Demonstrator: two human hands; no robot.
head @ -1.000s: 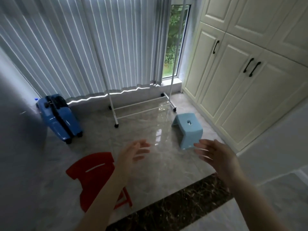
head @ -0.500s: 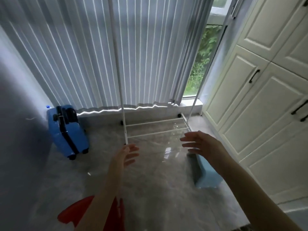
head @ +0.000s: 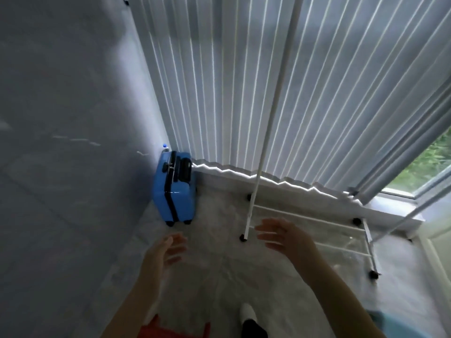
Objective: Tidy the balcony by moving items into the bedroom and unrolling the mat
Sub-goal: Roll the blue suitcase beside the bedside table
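the blue suitcase is stood upright in the corner against the wall, beside the blinds. the left hand and right hand are held out, fingers spread, nothing gripped. the white rack is placed near the right hand.

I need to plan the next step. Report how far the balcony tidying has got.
Nothing looks moved yet: the blue suitcase, white clothes rack and red stool are on the balcony floor. Both hands, left hand and right hand, reach forward holding nothing. No mat is visible; everything remains.
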